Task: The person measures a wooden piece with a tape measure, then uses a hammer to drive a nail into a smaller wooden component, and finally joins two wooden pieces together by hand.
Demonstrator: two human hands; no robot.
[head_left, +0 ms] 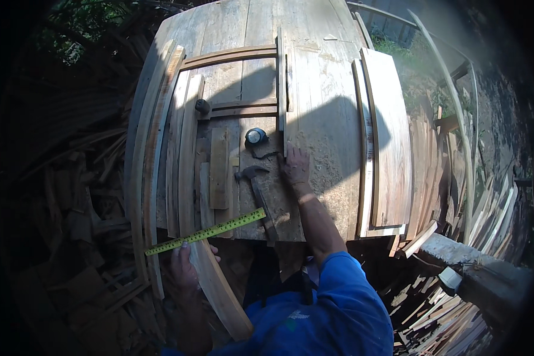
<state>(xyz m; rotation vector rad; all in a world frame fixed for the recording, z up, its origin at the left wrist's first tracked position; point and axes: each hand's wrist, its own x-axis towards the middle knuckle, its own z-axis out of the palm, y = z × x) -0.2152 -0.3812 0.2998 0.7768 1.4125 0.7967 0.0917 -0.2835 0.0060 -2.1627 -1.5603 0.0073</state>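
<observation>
Yellow tape measure [206,232] across my plank [219,291].
My left hand [184,267] grips both; my right hand [295,167] lies open on the bench [326,124]; tape could slip.

left hand [184,267]: grips plank [219,291], tape [207,232] | right hand [295,168]: flat on bench [320,136]
</observation>
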